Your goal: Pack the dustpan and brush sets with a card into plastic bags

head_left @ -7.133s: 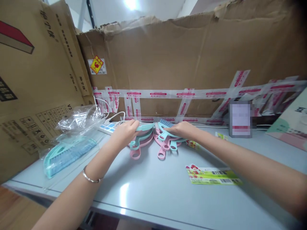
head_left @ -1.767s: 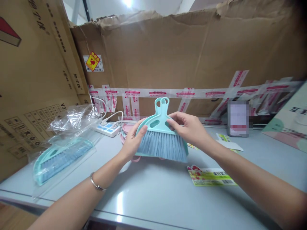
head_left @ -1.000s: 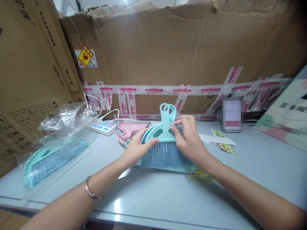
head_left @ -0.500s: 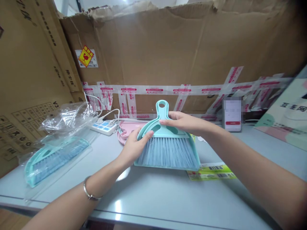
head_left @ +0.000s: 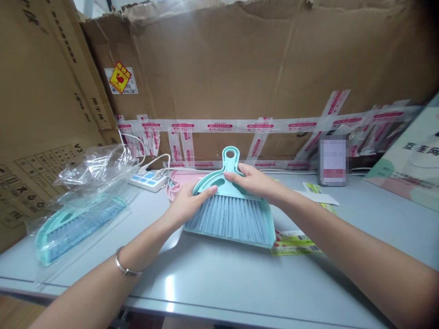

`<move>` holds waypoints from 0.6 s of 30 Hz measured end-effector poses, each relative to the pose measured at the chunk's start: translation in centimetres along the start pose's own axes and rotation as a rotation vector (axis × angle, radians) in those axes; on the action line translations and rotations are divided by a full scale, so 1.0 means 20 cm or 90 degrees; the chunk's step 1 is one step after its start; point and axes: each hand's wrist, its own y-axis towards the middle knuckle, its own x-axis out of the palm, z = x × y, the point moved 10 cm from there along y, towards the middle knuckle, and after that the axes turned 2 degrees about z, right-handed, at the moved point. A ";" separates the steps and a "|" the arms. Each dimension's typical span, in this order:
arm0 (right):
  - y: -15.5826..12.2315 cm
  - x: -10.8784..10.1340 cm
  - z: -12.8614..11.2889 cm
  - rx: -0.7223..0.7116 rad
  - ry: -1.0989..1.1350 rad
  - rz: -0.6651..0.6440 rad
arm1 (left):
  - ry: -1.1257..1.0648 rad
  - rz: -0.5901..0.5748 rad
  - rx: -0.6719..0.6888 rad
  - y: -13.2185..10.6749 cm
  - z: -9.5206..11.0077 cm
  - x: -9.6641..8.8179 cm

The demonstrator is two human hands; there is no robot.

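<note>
A teal mini dustpan (head_left: 267,230) lies on the grey table (head_left: 222,288) with a teal brush (head_left: 229,217) nested inside it, blue bristles toward me. My left hand (head_left: 187,205) grips the left side of the brush head, thumb on top. My right hand (head_left: 252,180) presses on the brush's top near the looped handle (head_left: 231,157), fingers curled over it. Pink dustpans (head_left: 180,180) sit stacked just behind the set.
At left lie a bagged teal brush set (head_left: 73,224) and loose clear plastic bags (head_left: 99,171). A power strip (head_left: 147,180) sits near the taped cardboard wall (head_left: 260,77). Green printed cards (head_left: 295,242) lie by the dustpan's right corner, with another card (head_left: 317,192) further back.
The brush has been pressed into the teal dustpan and the set lowered flat onto the table. Both hands stay on it.
</note>
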 end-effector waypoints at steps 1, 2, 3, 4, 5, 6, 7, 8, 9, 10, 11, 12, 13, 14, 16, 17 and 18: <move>0.00 0.00 0.00 -0.005 0.027 -0.006 | -0.001 -0.001 -0.003 0.00 0.00 0.00; 0.00 0.00 0.00 -0.008 0.057 -0.013 | -0.003 -0.003 -0.006 0.00 0.00 0.00; 0.00 0.01 0.00 -0.009 0.085 -0.017 | -0.006 -0.007 -0.007 0.00 -0.01 0.00; 0.00 0.01 0.01 -0.007 0.106 -0.017 | -0.006 -0.018 -0.005 0.00 0.00 0.00; 0.00 0.01 0.01 -0.005 0.120 -0.015 | -0.005 -0.034 0.001 0.00 0.00 0.01; -0.01 0.02 0.01 -0.002 0.128 -0.013 | -0.001 -0.051 0.011 0.00 0.01 0.01; -0.01 0.03 0.01 0.000 0.132 -0.011 | 0.007 -0.063 0.025 0.00 0.03 0.02; -0.02 0.03 0.01 0.001 0.132 -0.009 | 0.019 -0.066 0.041 0.00 0.04 0.01; -0.02 0.03 0.00 0.001 0.132 -0.009 | 0.030 -0.061 0.056 -0.01 0.06 0.00; -0.02 0.02 -0.01 0.003 0.135 -0.016 | 0.038 -0.050 0.066 -0.01 0.07 -0.01; -0.02 0.01 -0.02 0.003 0.140 -0.039 | 0.041 -0.037 0.070 -0.01 0.08 -0.02; -0.02 -0.01 -0.03 -0.004 0.145 -0.068 | 0.038 -0.026 0.071 -0.01 0.09 -0.03; -0.02 -0.06 -0.04 -0.019 0.144 -0.091 | 0.030 -0.017 0.069 -0.01 0.10 -0.04; -0.03 -0.13 -0.02 -0.032 0.133 -0.110 | 0.021 -0.008 0.065 -0.01 0.10 -0.05; -0.04 -0.38 0.08 -0.059 0.052 -0.035 | 0.006 0.012 0.054 -0.01 0.10 -0.06; -0.06 -0.52 0.19 -0.028 -0.034 0.035 | 0.002 0.019 0.047 -0.01 0.09 -0.06; -0.09 -0.63 0.31 0.000 -0.139 0.080 | 0.000 0.023 0.042 -0.01 0.08 -0.07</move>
